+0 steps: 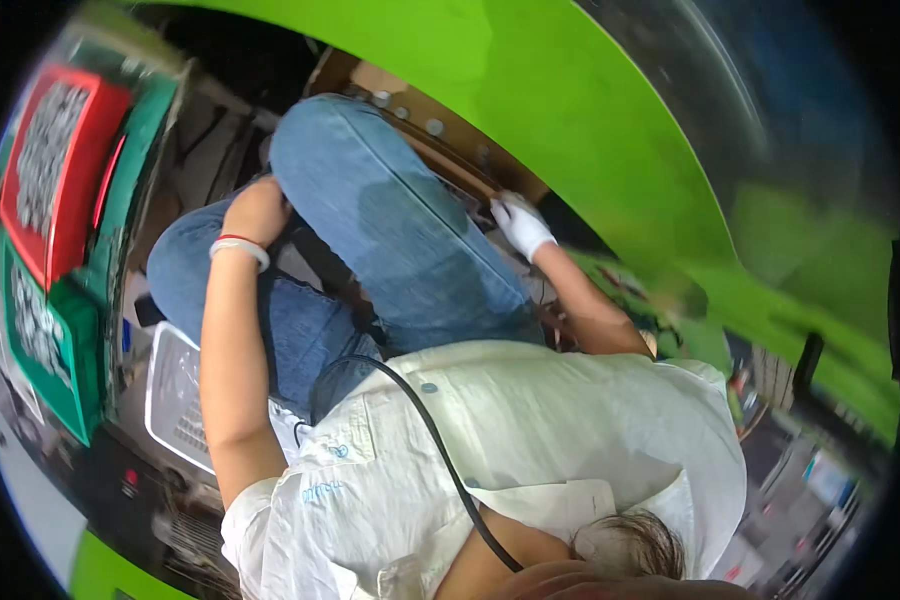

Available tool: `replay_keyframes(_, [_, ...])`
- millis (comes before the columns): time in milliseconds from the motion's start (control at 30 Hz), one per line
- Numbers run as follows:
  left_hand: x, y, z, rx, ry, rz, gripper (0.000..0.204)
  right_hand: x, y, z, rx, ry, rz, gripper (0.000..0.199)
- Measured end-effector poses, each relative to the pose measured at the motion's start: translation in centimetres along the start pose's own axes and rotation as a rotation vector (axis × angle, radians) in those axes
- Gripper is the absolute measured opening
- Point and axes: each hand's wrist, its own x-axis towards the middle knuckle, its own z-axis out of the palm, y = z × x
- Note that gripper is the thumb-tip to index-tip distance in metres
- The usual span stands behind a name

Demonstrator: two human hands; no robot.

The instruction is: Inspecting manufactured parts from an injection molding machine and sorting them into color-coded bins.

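Observation:
My left hand (257,211) is bare, with a red string and a pale band at its wrist. It reaches down between my jeans-clad knees, and its fingers are hidden behind the raised knee. On the other side of my legs, my right hand (521,226) wears a white glove. Its fingers look curled together beside the near edge of a brown box (450,158); what they hold, if anything, is too small to make out. Several round silvery pieces (434,127) show in that box.
At the left stand a red bin (86,150) and a green bin (85,345), both filled with small grey metal parts. A white plastic basket (160,388) sits beside my left arm. A large bright green panel (530,80) curves across the far side and right.

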Motion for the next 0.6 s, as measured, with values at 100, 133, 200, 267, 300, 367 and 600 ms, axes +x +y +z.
replay_keyframes(100, [-0.4,-0.3,-0.1,0.016,0.009,-0.068,0.025,12.7,-2.9,3.6,0.397,-0.175,0.223,0.025])
replay_keyframes(133, [-0.5,-0.3,0.1,-0.032,0.05,-0.091,0.022,15.9,-3.3,4.9,0.379,-0.211,0.196,0.025])
replay_keyframes(200, [-0.8,-0.5,0.2,-0.028,0.069,-0.157,0.02,19.9,-4.0,7.8,-0.112,-0.016,-0.031,0.021])
replay_keyframes(267, [-1.4,-0.8,0.4,-0.026,0.033,-0.23,0.019,22.6,-3.1,9.5,-0.173,-0.175,0.057,0.025])
replay_keyframes(300, [-1.7,-1.0,0.5,-0.025,0.066,-0.178,0.017,23.8,-2.4,10.4,-0.246,-0.309,0.214,0.028])
replay_keyframes(367, [-2.1,-1.7,0.6,-0.003,0.217,-0.049,0.013,25.6,-0.7,12.4,-0.22,-0.295,0.261,0.029])
replay_keyframes(600, [-4.1,-4.9,1.1,0.0,0.131,-0.152,0.019,28.0,0.4,17.7,-0.382,-0.287,0.425,0.031])
